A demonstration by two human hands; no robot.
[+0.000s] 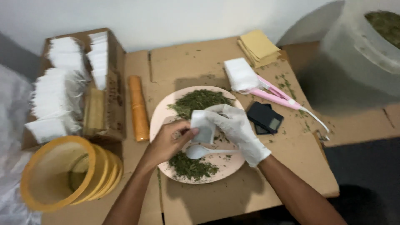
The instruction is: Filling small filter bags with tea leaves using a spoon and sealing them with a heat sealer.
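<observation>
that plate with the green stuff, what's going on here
A person holds a small white bag over a pink plate with both hands: the bare left hand pinches its edge and the gloved right hand grips the other side. Dried green leaves lie in heaps on the plate, with a white spoon resting among them. A small black scale sits beside it.

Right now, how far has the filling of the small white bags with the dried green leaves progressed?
Done: rows of white sachets stand in the cardboard box, though whether they are filled cannot be told. In hand: the bare left hand and the white-gloved right hand hold one small white paper sachet over the pink round plate; a white plastic spoon rests there. Left: two heaps of dried green leaves remain.
</observation>
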